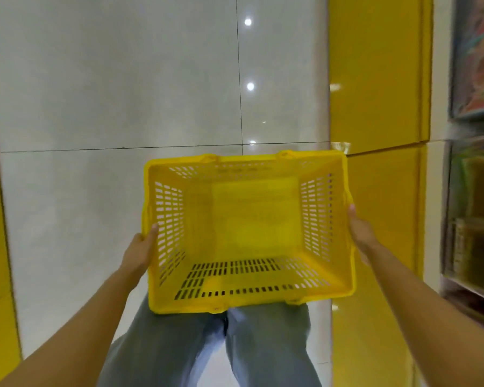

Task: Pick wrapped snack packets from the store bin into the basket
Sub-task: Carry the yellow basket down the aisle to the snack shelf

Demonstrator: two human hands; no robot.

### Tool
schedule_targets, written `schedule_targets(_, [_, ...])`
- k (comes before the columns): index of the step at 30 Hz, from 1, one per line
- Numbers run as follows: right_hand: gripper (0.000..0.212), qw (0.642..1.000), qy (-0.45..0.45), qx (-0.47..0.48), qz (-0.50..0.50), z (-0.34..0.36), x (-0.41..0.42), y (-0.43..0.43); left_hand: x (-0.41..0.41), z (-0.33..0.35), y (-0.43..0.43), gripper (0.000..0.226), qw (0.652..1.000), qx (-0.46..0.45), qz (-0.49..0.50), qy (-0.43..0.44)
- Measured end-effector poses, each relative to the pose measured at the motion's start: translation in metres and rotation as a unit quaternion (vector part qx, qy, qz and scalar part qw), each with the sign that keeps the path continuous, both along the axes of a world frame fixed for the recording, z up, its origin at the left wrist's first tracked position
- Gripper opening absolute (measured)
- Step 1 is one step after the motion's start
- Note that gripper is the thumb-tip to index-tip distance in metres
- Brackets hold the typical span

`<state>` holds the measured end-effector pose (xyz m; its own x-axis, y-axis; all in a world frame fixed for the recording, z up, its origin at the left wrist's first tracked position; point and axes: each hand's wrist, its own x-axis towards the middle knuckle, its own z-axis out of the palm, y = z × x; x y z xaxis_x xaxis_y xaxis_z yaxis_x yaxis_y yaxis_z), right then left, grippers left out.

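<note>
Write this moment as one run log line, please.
basket: yellow, empty | left hand: grips left rim | right hand: grips right rim | step: picking not yet begun

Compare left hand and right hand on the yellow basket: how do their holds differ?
The left hand grips the basket's left rim near the near corner; the right hand holds the right rim farther along. The left thumb hooks over the rim onto the inner wall; the right thumb lies along the rim's edge. Both hold the empty basket by side rims.
</note>
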<state>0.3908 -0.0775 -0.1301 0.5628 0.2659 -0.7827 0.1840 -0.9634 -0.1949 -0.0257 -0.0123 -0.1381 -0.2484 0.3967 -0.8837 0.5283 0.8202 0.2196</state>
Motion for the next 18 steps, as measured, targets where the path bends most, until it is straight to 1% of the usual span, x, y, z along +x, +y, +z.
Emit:
schedule_targets(4, [0.058, 0.994, -0.095, 0.048, 0.02, 0.057, -0.012, 0.007, -0.011, 0.059, 0.012, 0.064, 0.996, 0.087, -0.011, 0.026])
schedule_targets(6, [0.057, 0.989, -0.121, 0.078, 0.028, 0.1, -0.016, 0.011, -0.016, 0.1, 0.02, 0.06, 0.989, 0.137, -0.029, 0.053])
schedule_targets(9, [0.059, 0.987, -0.12, 0.105, 0.038, 0.171, -0.023, 0.022, -0.025, 0.167, 0.035, 0.061, 0.978, 0.19, -0.037, 0.073])
schedule_targets(12, [0.055, 0.981, -0.12, 0.148, 0.032, 0.246, -0.031, 0.041, -0.033, 0.233, 0.054, 0.061, 0.967, 0.241, -0.03, 0.08])
schedule_targets(14, [0.048, 0.971, -0.131, 0.194, 0.036, 0.291, -0.035, 0.057, -0.036, 0.273, 0.072, 0.061, 0.957, 0.279, -0.028, 0.074])
schedule_targets(16, [0.05, 0.957, -0.15, 0.247, 0.033, 0.335, -0.037, 0.081, -0.037, 0.311, 0.096, 0.061, 0.944, 0.323, -0.029, 0.062])
schedule_targets(18, [0.048, 0.945, -0.164, 0.28, 0.029, 0.376, -0.037, 0.108, -0.037, 0.344, 0.125, 0.06, 0.932, 0.36, -0.025, 0.045])
